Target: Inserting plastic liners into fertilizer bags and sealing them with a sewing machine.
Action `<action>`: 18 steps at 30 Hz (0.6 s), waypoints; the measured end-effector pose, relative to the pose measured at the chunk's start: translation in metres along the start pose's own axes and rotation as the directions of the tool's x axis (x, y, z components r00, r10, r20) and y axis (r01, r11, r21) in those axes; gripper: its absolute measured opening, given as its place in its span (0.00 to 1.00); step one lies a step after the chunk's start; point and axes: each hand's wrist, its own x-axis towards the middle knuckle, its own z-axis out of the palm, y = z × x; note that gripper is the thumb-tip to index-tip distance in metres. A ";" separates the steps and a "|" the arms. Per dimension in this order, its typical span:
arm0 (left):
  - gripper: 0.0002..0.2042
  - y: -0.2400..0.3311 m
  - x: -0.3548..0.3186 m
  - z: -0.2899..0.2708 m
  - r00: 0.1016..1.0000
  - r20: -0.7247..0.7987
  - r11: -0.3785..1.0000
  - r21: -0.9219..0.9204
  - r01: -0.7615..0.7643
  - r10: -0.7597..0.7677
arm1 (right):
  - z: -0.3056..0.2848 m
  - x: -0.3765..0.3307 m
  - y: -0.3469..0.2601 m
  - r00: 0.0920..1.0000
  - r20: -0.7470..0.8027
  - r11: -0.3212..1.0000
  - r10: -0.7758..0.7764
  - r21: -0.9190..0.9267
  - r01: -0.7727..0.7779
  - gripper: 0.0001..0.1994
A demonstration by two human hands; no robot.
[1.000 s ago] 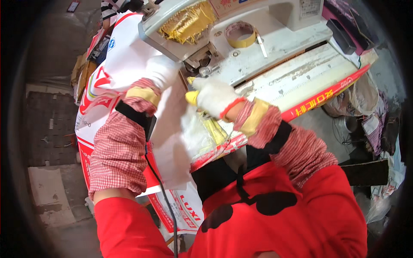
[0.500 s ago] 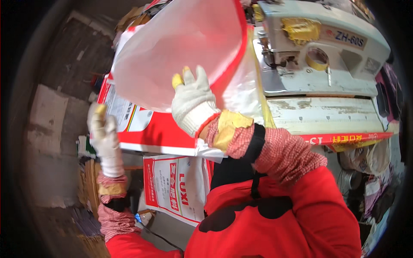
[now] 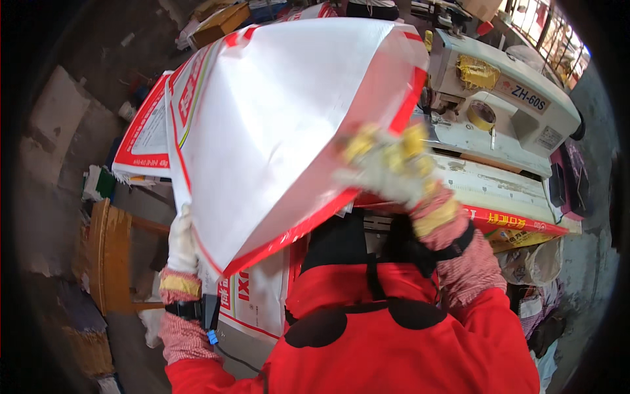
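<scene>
Touching the near left edge of a large white woven plastic sack with red borders [image 3: 282, 118], our left hand [image 3: 182, 244], in a white knitted glove, has its fingers mostly hidden, and we cannot tell whether they grasp it. The sack lies spread across the middle of the scene, its pinkish inside showing along the open side on the right. Our right hand [image 3: 388, 164], in a white glove with yellow fingertips, is blurred in front of that opening, its fingers loosely spread; contact with the sack is unclear. To the far right we see a pale grey metal sewing machine [image 3: 518, 98], with a ring-shaped roll of yellow tape [image 3: 484, 123] on its bed. A brown wooden frame [image 3: 117, 262] stands at near left, and another white-and-red sack [image 3: 261, 305] lies low before us.
</scene>
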 end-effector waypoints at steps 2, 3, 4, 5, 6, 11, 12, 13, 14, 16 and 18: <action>0.18 -0.001 -0.050 -0.022 0.994 -0.109 0.988 0.150 0.036 -0.019 | 0.034 -0.001 -0.029 0.995 -0.047 0.994 -0.087 -0.076 0.083 0.32; 0.17 -0.004 -0.073 -0.029 0.980 -0.198 0.950 0.300 0.083 -0.023 | 0.038 0.004 -0.033 0.987 -0.139 0.991 -0.086 -0.116 0.070 0.35; 0.17 -0.018 -0.090 -0.039 0.979 -0.205 0.955 0.285 0.084 -0.025 | 0.037 0.011 -0.037 0.967 -0.236 0.985 -0.095 -0.165 0.057 0.38; 0.17 -0.037 -0.104 -0.050 0.975 -0.215 0.922 0.386 0.036 0.051 | 0.034 0.022 -0.036 0.936 -0.329 0.979 -0.124 -0.194 0.061 0.38; 0.17 -0.051 -0.124 -0.060 0.964 -0.232 0.872 0.490 -0.001 0.132 | 0.029 0.039 -0.030 0.900 -0.411 0.976 -0.142 -0.212 0.058 0.37; 0.19 -0.148 -0.218 -0.075 0.818 -0.550 0.968 -0.250 0.031 -0.169 | 0.072 0.109 0.071 0.907 -0.414 0.497 0.075 -0.773 -0.394 0.20; 0.19 -0.202 -0.247 -0.104 0.860 -0.487 0.876 0.469 0.109 0.154 | 0.086 0.111 0.086 0.975 -0.185 -0.338 0.123 -0.932 -0.135 0.17; 0.18 -0.233 -0.266 -0.117 0.920 -0.242 0.323 0.936 0.137 0.309 | 0.087 0.113 0.104 0.973 -0.166 -0.321 0.162 -0.941 -0.108 0.17; 0.18 -0.255 -0.290 -0.135 0.906 -0.285 0.327 0.928 0.179 0.314 | 0.085 0.115 0.123 0.977 -0.113 -0.419 0.179 -0.907 -0.028 0.15; 0.18 -0.272 -0.285 -0.142 0.864 -0.468 0.641 0.724 0.255 0.185 | 0.068 0.110 0.144 0.985 -0.040 -0.635 0.171 -0.769 0.079 0.13; 0.18 -0.282 -0.298 -0.138 0.786 -0.619 0.859 0.402 0.316 0.001 | 0.052 0.106 0.173 0.977 0.051 -0.782 0.208 -0.591 0.197 0.12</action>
